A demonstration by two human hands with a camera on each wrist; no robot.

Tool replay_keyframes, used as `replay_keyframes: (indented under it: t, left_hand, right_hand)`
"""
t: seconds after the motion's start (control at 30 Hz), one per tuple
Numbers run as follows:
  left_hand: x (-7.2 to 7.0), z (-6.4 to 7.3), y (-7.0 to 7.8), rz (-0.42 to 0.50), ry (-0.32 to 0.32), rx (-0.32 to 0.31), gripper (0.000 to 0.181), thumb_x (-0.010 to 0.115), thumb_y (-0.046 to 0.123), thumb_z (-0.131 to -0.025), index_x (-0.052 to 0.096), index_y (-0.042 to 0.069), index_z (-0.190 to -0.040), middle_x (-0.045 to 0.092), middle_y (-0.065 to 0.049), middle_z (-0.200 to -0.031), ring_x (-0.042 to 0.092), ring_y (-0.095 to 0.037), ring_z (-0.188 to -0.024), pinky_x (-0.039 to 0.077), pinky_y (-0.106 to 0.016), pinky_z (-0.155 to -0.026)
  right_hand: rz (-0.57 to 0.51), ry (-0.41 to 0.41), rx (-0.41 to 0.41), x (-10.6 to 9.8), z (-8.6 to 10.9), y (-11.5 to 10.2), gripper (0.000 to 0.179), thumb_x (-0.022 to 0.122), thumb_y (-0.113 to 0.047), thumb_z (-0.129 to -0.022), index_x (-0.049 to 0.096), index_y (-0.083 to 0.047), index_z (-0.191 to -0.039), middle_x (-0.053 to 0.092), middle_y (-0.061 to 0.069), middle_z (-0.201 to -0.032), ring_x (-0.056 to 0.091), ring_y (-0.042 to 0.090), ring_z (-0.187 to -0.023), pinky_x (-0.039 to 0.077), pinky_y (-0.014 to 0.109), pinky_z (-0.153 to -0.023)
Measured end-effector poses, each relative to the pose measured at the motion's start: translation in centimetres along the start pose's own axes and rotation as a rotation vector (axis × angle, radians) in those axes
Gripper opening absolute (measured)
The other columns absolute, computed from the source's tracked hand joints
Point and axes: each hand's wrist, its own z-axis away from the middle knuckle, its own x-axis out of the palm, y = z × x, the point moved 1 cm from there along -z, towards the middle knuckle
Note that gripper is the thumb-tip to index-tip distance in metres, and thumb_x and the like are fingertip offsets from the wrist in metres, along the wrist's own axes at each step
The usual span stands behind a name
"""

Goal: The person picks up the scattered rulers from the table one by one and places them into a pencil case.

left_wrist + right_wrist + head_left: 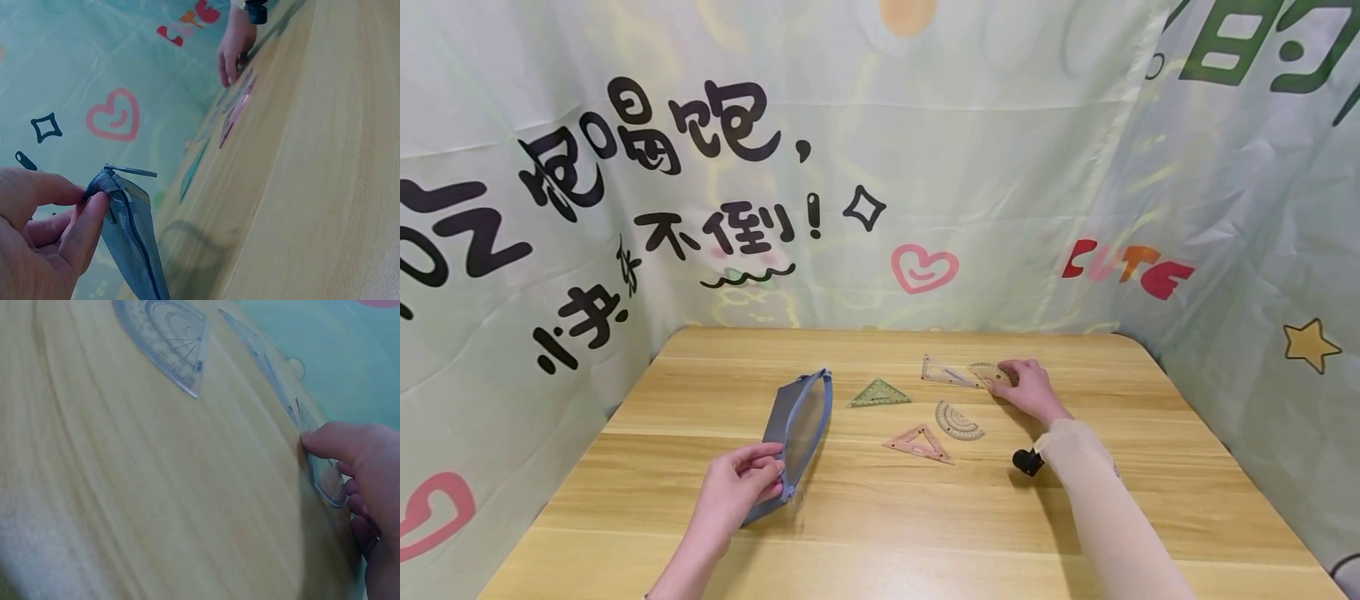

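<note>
My left hand [747, 479] pinches the near edge of a blue-grey zip pencil case [772, 450], whose mouth gapes toward the right. In the left wrist view, thumb and fingers hold the corner by the zip of the pencil case [134, 231]. At the back right, my right hand [1028, 390] pinches a clear protractor [988, 372], with the thumb on its near face and the fingers behind it. That protractor [315, 464] overlaps or lies close to the end of a clear set square [947, 372]; whether they touch I cannot tell.
Between the hands lie a green set square [880, 394], a pink set square [921, 444] and a second clear protractor [957, 421], flat on the wooden table [925, 542]. A printed cloth [1000, 183] hangs behind and on both sides. A black camera mount [1027, 461] sits at the right wrist.
</note>
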Motion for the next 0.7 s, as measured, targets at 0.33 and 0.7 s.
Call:
replay_keyframes:
  t: [0.33,0.7]
  left_hand:
    - [-0.09,-0.09,-0.15,0.004,-0.008,0.007,0.032,0.064,0.002,-0.091,0.064,-0.004,-0.122,0.064,-0.007,-0.09,0.066,-0.011,-0.077,0.062,-0.02,-0.07]
    - [-0.1,-0.09,-0.17,0.008,-0.012,0.015,0.032,0.064,0.001,-0.091,0.064,-0.004,-0.123,0.064,-0.007,-0.091,0.066,-0.011,-0.078,0.062,-0.02,-0.07]
  right_hand:
    - [-0.032,-0.065,-0.018,-0.66,-0.17,-0.14,0.058,0.069,-0.022,-0.091,0.049,0.007,-0.137,0.043,0.035,-0.137,0.039,0.05,-0.126,0.033,0.065,-0.109]
    - [-0.048,-0.054,-0.028,-0.51,-0.53,0.33,0.055,0.071,-0.019,-0.09,0.05,0.006,-0.135,0.048,0.033,-0.131,0.046,0.045,-0.118,0.038,0.061,-0.103]
